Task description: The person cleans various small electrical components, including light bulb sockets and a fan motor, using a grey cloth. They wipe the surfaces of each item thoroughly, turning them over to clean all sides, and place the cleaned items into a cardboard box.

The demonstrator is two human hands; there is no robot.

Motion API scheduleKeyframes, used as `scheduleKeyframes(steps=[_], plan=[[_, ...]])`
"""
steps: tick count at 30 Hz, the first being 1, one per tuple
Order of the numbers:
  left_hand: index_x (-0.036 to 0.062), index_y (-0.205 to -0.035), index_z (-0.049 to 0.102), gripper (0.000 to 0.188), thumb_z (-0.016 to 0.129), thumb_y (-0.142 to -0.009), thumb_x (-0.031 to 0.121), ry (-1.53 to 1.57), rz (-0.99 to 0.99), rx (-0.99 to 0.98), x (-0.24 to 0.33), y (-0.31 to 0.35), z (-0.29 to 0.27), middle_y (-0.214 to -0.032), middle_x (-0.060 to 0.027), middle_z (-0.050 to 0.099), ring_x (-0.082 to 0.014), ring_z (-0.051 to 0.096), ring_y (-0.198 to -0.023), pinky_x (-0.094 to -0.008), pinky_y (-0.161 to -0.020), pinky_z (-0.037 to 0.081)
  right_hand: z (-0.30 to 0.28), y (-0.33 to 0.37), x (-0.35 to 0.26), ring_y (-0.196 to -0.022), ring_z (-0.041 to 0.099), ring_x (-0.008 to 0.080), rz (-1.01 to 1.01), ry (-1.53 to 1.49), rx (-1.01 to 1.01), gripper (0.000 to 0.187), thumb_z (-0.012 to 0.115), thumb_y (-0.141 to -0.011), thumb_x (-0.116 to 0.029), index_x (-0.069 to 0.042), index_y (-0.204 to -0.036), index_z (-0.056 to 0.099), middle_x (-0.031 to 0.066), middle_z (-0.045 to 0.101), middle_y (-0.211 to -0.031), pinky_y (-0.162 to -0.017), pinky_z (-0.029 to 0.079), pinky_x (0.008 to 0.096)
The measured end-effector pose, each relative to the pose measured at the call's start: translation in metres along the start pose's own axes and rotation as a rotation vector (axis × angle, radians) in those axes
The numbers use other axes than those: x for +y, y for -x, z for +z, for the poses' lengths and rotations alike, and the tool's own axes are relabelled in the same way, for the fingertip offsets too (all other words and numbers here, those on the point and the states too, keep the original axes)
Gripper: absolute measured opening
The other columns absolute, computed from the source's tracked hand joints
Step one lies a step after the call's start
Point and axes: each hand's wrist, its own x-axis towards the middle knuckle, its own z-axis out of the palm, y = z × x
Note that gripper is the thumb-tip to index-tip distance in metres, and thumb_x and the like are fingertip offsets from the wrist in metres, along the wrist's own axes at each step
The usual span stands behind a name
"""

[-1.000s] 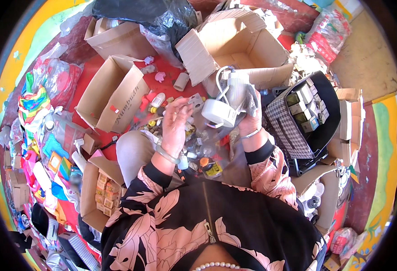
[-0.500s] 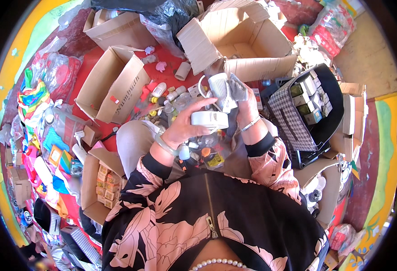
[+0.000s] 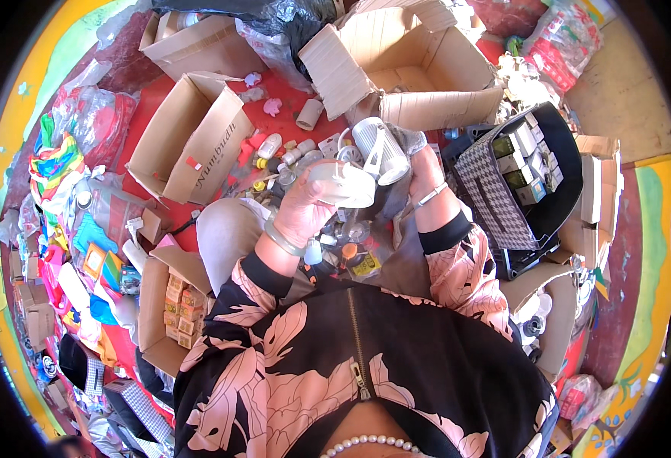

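Note:
My left hand (image 3: pixel 305 210) is closed round a white, drum-shaped round piece (image 3: pixel 343 185), thumb on top; its kind is unclear. Close beside it, tilted, is a white ribbed cylinder (image 3: pixel 381 145) with a thin curved loop at its left and a pale strip across its side. My right hand (image 3: pixel 427 172) grips a grey cloth (image 3: pixel 405 140) pressed to the cylinder's right side; its fingers are partly hidden. Below both hands, between my knees, lie small bottles and clear plastic pieces (image 3: pixel 354 229), with a yellow packet (image 3: pixel 366 266).
An open carton (image 3: pixel 171 160) stands at left, a larger one (image 3: pixel 434 114) beyond my hands. At right is a houndstooth bin (image 3: pixel 495 191) of small boxes. A carton of small orange boxes (image 3: pixel 152 305) sits near my left elbow. Bags and colourful goods (image 3: pixel 83 252) crowd the far left.
The ribbed cylinder has tipped and come lower. The round piece has turned and risen slightly in my left hand. My right hand has shifted slightly right and down with the cloth.

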Motion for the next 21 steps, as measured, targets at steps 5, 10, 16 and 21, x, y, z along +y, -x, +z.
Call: scheduleKeyframes(steps=[5, 10, 16, 21], plan=[[-0.0004, -0.122, 0.044, 0.071, 0.066, -0.074, 0.048, 0.139, 0.014, 0.173, 0.003, -0.001, 0.003, -0.119, -0.0178, 0.052, -0.0343, 0.049, -0.114, -0.0472, -0.098, 0.04, -0.008, -0.007, 0.008, -0.076, 0.064, 0.0188, -0.046, 0.054, -0.05, 0.02, 0.052, -0.086, -0.009, 0.003, -0.098, 0.063, 0.0096, 0.065, -0.09, -0.067, 0.052, 0.0306], [0.0022, -0.124, 0.042, 0.067, 0.064, -0.078, 0.046, 0.255, 0.093, 0.144, 0.006, -0.007, 0.009, -0.122, -0.0179, 0.05, -0.0336, 0.049, -0.114, -0.048, -0.098, 0.04, -0.036, -0.032, 0.021, -0.081, 0.061, 0.0146, -0.214, 0.055, 0.077, 0.024, 0.049, -0.09, -0.014, 0.001, -0.105, 0.06, 0.0072, 0.064, -0.094, -0.07, 0.049, 0.0259], [0.0025, -0.124, 0.043, 0.066, 0.066, -0.077, 0.043, 0.145, 0.239, 0.233, 0.008, -0.006, 0.002, -0.117, -0.0173, 0.054, -0.0309, 0.053, -0.11, -0.0437, -0.097, 0.042, -0.005, 0.0, 0.009, -0.093, 0.057, 0.0139, -0.468, -0.074, -0.178, 0.038, 0.048, -0.093, -0.028, -0.001, -0.12, 0.051, 0.0051, 0.059, -0.106, -0.083, 0.045, 0.0266], [0.0027, -0.113, 0.054, 0.047, 0.073, -0.075, 0.022, -0.337, 0.35, 0.145, -0.007, -0.005, 0.011, -0.108, -0.0092, 0.057, -0.022, 0.057, -0.102, -0.0322, -0.09, 0.046, 0.012, 0.011, 0.013, -0.1, 0.054, 0.0158, -0.235, -0.026, -0.381, 0.056, 0.053, -0.09, -0.038, -0.006, -0.132, 0.037, 0.0063, 0.055, -0.112, -0.089, 0.043, 0.0291]])
